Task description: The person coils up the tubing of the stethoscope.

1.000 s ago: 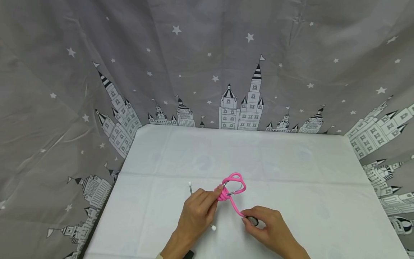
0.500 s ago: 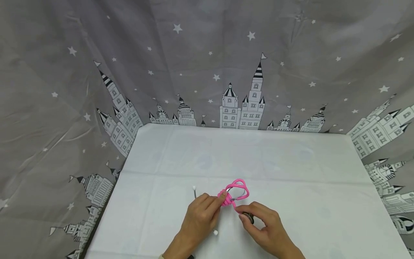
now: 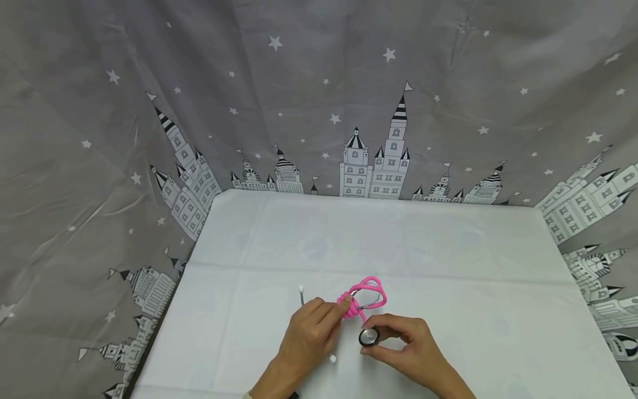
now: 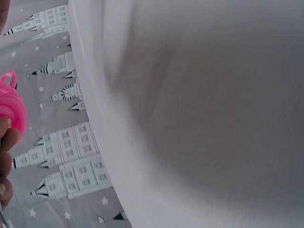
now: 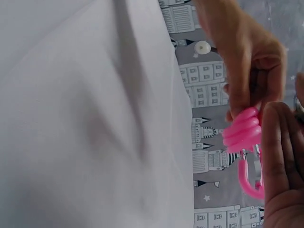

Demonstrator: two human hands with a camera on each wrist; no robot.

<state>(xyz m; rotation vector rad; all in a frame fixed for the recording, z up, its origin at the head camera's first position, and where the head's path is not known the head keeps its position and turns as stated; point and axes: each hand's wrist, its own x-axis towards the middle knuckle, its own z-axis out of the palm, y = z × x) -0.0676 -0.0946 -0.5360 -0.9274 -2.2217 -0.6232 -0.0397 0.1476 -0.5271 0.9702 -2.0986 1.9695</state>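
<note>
A pink stethoscope is bundled up above the white table, its tubing (image 3: 355,308) wound in several turns. My left hand (image 3: 311,332) grips the wound part, with the thumb lying on the coils (image 5: 243,130). A pink loop and bits of metal tube stick out beyond them. Between thumb and fingers, my right hand (image 3: 406,349) pinches the round chest piece (image 3: 369,336), whose silver face shows in the head view. A short length of tubing runs from it up to the coils. White ear tips (image 3: 301,288) show on either side of my left hand. The left wrist view catches only part of the coils (image 4: 12,109).
A white cloth (image 3: 448,266) covers the table, with fold lines across it. Grey fabric (image 3: 299,66) printed with stars and castles hangs behind and at both sides.
My right hand has brought the chest piece closer to the coils and turned its silver face into view. The bundle and left hand have shifted slightly right and toward me.
</note>
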